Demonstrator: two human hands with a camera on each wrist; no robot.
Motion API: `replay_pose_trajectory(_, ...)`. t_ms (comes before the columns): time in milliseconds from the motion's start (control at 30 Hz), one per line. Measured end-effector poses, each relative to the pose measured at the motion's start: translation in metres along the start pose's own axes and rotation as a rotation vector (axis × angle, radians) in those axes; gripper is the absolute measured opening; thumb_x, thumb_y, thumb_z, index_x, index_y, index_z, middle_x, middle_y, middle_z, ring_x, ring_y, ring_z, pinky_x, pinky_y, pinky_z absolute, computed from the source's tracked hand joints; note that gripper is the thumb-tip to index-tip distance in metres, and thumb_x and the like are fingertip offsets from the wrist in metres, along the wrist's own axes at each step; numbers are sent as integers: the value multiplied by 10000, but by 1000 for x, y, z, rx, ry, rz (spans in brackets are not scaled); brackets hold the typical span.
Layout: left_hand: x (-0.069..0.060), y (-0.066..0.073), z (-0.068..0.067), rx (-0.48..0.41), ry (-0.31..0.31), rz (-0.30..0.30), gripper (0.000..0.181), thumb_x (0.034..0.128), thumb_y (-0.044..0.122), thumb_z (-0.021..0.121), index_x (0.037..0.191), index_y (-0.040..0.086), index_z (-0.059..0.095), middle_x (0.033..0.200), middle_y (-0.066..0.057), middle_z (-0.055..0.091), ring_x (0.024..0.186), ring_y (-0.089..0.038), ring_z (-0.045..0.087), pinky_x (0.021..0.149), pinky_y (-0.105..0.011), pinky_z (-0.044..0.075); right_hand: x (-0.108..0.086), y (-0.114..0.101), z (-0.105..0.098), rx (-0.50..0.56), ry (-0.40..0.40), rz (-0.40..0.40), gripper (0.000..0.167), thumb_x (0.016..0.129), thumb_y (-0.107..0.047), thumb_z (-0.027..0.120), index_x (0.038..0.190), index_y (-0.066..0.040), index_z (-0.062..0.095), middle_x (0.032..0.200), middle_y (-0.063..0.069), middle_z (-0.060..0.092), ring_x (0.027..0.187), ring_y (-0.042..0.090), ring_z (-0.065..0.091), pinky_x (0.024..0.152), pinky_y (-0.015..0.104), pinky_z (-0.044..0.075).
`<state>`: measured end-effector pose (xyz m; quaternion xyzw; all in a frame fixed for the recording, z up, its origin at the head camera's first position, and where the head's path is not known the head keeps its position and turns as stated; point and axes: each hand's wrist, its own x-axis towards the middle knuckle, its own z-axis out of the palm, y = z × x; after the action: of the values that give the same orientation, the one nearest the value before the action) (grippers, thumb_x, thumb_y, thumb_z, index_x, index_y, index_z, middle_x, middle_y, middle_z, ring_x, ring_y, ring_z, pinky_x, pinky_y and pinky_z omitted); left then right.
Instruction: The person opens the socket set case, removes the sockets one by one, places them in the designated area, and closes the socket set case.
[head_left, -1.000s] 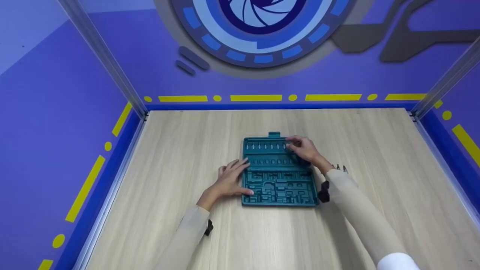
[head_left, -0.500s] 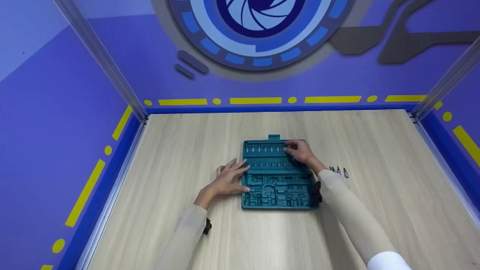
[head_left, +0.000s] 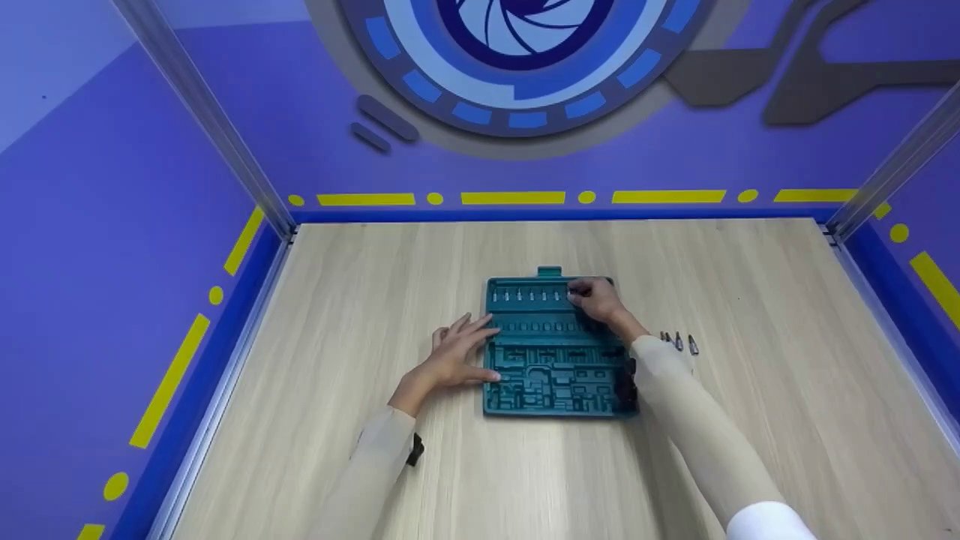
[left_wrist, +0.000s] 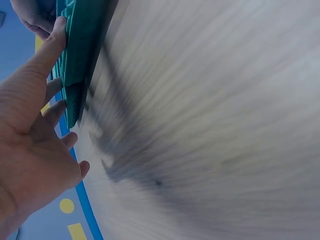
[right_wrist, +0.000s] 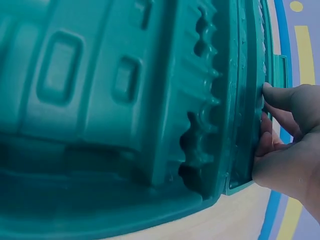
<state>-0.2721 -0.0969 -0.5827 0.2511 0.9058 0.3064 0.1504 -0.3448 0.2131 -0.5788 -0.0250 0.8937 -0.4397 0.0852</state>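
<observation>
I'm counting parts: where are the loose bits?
In the head view, the loose bits are on the table, right of the green case, beside the right sleeve.

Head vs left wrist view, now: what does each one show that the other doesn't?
Head only: the loose metal bits on the table right of the green case, the row of bits seated in its far section, and the round wall graphic.

Left wrist only: the palm side of the left hand and the case's outer side wall.

Both: the case, both hands, including the right hand, the table, and yellow wall marks.
</observation>
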Motion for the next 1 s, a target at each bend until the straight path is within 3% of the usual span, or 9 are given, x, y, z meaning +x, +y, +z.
replay_pose_trajectory(200,0,1,0,2,-8,-11,837,853,448,815,1552,171,450,1709,-42,247,1589,-394,101,1178,-649,114,0,1,3,26,39,-28,199,1006,20,566,1186,105,581,1097,266,606,1004,350,566,931,467,470)
replay_pose_trajectory(400,0,1,1,10,-7,-11,833,853,438,817,1551,168,451,1708,-44,248,1585,-402,116,1175,-648,129,-4,3,5,3,65,-79,197,1003,-20,606,1134,103,686,1170,296,684,1042,403,639,928,498,503)
replay_pose_trajectory(633,-1,1,0,7,4,-9,831,853,426,821,1551,168,451,1706,-63,253,1579,-415,130,1178,-657,128,-7,6,6,101,138,2,253,1000,-163,669,1163,15,743,1192,226,708,1040,303,639,937,420,502)
replay_pose_trajectory(800,-1,1,1,11,2,-11,828,857,421,819,1555,180,445,1706,-48,252,1582,-410,128,1183,-658,119,-11,7,2,233,101,65,331,1001,-267,676,1232,-36,725,1271,180,704,1146,279,636,1034,431,483)
replay_pose_trajectory(1000,0,1,1,15,-12,-17,824,864,429,811,1559,186,440,1707,-42,249,1584,-400,127,1182,-655,115,-21,11,-5,256,37,25,335,1000,-253,676,1253,-38,719,1320,162,694,1239,288,631,1082,437,476)
